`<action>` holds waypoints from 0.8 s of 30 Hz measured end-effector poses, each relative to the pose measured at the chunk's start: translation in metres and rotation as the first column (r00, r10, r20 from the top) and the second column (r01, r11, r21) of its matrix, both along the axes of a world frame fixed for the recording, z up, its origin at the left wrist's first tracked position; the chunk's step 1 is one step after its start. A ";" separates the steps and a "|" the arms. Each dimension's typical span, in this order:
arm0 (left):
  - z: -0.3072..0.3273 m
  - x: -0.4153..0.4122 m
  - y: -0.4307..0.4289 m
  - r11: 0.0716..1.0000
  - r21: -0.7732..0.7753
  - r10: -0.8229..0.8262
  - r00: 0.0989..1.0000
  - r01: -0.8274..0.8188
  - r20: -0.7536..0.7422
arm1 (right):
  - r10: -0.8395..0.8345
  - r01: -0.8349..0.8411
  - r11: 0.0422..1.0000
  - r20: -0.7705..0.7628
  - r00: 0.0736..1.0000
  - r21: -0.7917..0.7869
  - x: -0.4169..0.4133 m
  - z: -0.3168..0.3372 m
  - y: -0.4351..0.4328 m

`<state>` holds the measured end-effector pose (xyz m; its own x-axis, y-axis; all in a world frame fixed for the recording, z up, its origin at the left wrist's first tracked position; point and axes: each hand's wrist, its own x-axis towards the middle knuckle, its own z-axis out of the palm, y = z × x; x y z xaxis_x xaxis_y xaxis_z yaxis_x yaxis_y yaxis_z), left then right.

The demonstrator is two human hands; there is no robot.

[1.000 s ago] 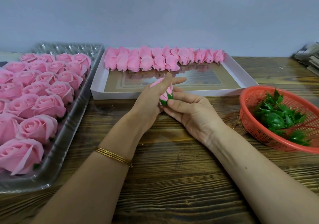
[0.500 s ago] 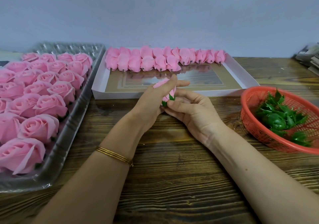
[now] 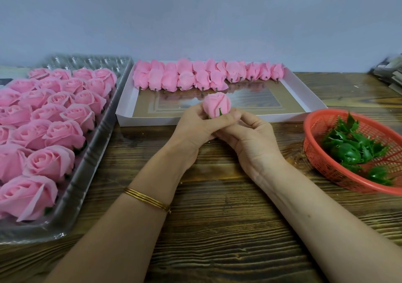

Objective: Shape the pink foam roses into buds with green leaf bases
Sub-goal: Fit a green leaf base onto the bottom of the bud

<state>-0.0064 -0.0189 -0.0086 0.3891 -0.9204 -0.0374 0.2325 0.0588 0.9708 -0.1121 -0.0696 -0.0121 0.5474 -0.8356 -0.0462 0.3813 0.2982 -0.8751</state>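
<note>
One pink bud [image 3: 216, 104] upright above the table [image 3: 217, 228], left hand [image 3: 191, 131] and right hand [image 3: 250, 138] fingers curled, pinching its base, one white box [image 3: 148, 120] of finished buds [image 3: 185, 77] behind, one clear tray [image 3: 91, 173] of open roses [image 3: 50, 163] left, one red basket [image 3: 315, 152] of leaf bases [image 3: 345, 152] right

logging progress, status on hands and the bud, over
Left hand and right hand both grip one pink bud. Green leaf base shows at its bottom. Nothing in the way.
</note>
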 end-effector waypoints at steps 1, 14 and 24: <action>0.000 0.000 0.000 1.000 0.002 -0.007 1.000 0.007 -0.003 | -0.016 0.016 1.000 -0.010 1.000 -0.014 0.000 -0.001 0.000; -0.007 -0.001 -0.007 0.998 -0.058 -0.007 1.000 0.008 0.011 | 0.053 -0.058 0.995 -0.068 0.996 -0.082 0.002 -0.004 0.006; -0.007 0.001 -0.006 0.998 -0.055 -0.008 0.999 0.010 0.037 | 0.193 -0.193 0.981 -0.031 0.981 0.001 0.001 -0.001 0.003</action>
